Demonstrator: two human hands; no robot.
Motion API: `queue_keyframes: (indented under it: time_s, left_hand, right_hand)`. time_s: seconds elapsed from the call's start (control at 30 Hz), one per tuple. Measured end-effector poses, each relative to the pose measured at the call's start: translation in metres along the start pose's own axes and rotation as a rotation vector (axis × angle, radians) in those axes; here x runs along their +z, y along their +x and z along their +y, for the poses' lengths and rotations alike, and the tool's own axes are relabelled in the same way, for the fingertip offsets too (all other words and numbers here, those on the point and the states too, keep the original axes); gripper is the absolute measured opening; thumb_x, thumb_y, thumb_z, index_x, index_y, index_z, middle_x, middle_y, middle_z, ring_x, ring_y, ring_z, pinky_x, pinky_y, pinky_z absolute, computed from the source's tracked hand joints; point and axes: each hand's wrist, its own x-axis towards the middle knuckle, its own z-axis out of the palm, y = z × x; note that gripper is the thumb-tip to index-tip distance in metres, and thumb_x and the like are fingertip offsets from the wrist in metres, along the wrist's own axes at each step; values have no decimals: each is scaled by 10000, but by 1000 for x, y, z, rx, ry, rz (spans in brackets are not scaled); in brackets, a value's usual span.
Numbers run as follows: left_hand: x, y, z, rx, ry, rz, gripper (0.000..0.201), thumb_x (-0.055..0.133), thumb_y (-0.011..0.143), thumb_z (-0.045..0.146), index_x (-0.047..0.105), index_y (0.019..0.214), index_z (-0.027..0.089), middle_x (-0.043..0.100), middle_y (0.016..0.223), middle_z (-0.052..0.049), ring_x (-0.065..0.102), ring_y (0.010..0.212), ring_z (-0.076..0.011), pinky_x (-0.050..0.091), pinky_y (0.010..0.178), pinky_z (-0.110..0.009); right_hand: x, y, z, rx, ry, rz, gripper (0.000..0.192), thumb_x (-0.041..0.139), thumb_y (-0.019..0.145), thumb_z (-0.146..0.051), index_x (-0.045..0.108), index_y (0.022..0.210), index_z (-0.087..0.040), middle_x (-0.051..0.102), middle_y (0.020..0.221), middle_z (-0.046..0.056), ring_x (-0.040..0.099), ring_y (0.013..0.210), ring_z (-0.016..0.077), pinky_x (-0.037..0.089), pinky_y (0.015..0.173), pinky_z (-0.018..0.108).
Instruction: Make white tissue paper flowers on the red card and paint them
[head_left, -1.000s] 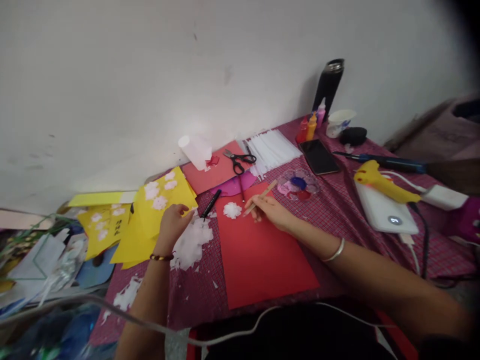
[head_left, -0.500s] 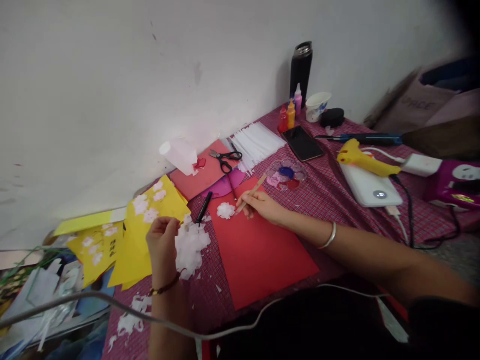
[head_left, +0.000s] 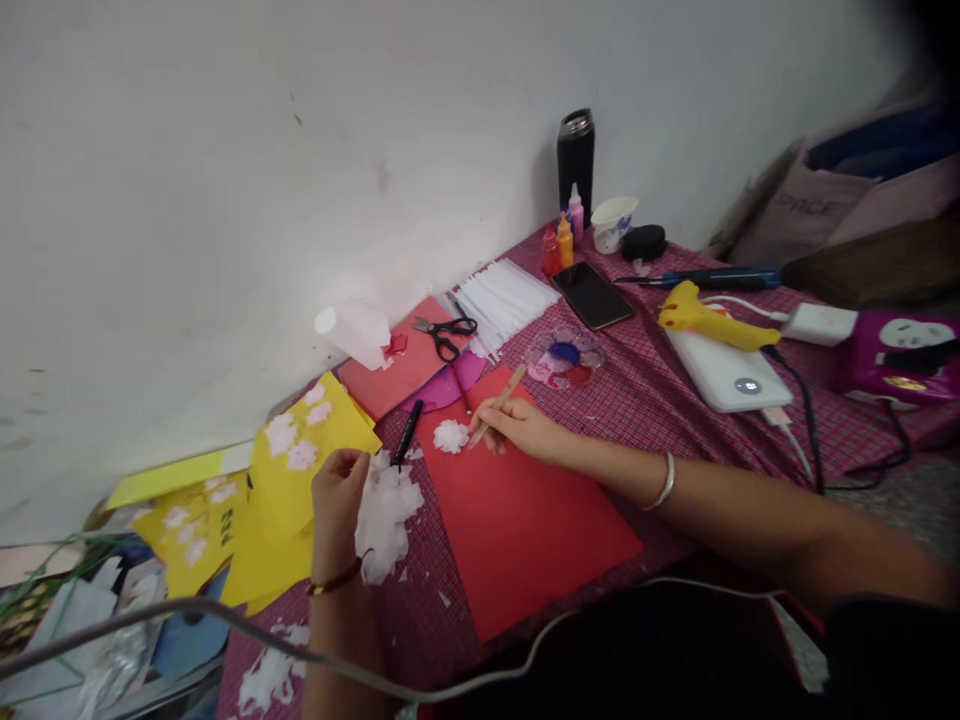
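Note:
My right hand (head_left: pixel 514 424) grips a flat wooden stick (head_left: pixel 508 388), its lower end near the red sheet of paper (head_left: pixel 536 540). Just left of those fingertips, a white paper flower (head_left: pixel 451 436) rests on the red sheet's upper left part. My left hand (head_left: pixel 339 497) is closed, fingers pinched together, over the edge of the yellow paper (head_left: pixel 277 500); whatever it may hold is too small to make out. Beside it lie white paper cutouts (head_left: pixel 391 515) in a pile. A black marker (head_left: pixel 407 432) sits between this pile and the red sheet.
Black scissors (head_left: pixel 447 335) lie on a red card. Farther right are a paint palette (head_left: pixel 564 357), a phone (head_left: pixel 592 295), paint bottles (head_left: pixel 564 243), a black flask (head_left: pixel 575 160) and a yellow glue gun (head_left: pixel 709 318) on a white power bank (head_left: pixel 727 375). A cable (head_left: pixel 315 655) crosses the foreground.
The view has shifted slightly. My right hand still holds the stick beside the flower, and the stick stands a little steeper. My left hand stays pinched, slightly nearer the white cutouts.

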Motion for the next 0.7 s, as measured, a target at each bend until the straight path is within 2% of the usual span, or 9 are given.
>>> queue_keyframes:
  time_s: [0.1,0.17,0.2,0.27,0.33,0.4,0.57,0.7]
  left_hand:
    - [-5,-12,16,20,-226,8,213,547,795,402,556,727,200,578,645,17,579,639,-156,454,608,-254]
    - [-7,-15,20,6,-295,61,188,581,783,374,563,713,201,566,623,26,567,626,-153,440,605,-255]
    - [-8,-15,19,-11,-253,94,186,586,779,373,576,711,200,574,626,20,568,628,-161,433,606,-264]
    - [-6,-10,13,-32,-33,117,214,582,777,402,615,730,195,609,661,-8,585,656,-193,421,622,-296]
    - [-2,-3,2,0,194,74,268,582,771,444,654,760,186,635,706,-47,596,698,-237,418,654,-337]
    - [4,3,-8,52,301,18,291,595,756,460,678,772,182,634,718,-72,597,735,-273,421,692,-371]
    - [16,12,-20,49,234,27,173,607,711,363,625,635,209,591,655,-55,580,709,-263,435,713,-376]
    - [11,1,-11,14,55,89,184,531,795,363,566,703,207,607,683,-24,591,680,-204,461,661,-317]
  right_hand:
    - [-1,-1,-4,-35,-5,15,396,488,919,-508,618,856,-140,555,588,-29,510,491,74,413,480,197]
    - [-1,-1,-4,-40,-6,22,398,490,917,-515,619,859,-143,558,586,-29,509,490,72,419,486,199]
    - [-1,-2,-4,-38,-6,21,397,492,916,-516,619,860,-144,560,587,-29,510,492,73,422,491,200]
    - [-1,-2,-3,-35,-6,21,396,495,914,-517,618,858,-145,561,586,-29,511,491,73,421,492,202]
    - [0,-2,0,-35,-10,17,393,496,915,-512,618,859,-143,558,585,-30,509,487,73,415,487,204]
    - [1,-3,2,-34,-20,10,387,497,918,-502,618,859,-139,555,581,-31,507,485,74,407,481,205]
    - [4,-5,4,-41,-35,-7,382,507,917,-494,626,843,-139,546,570,-31,509,494,80,402,474,204]
    - [4,-6,0,-68,-42,12,369,520,920,-483,641,853,-141,572,589,-24,514,495,77,412,486,205]
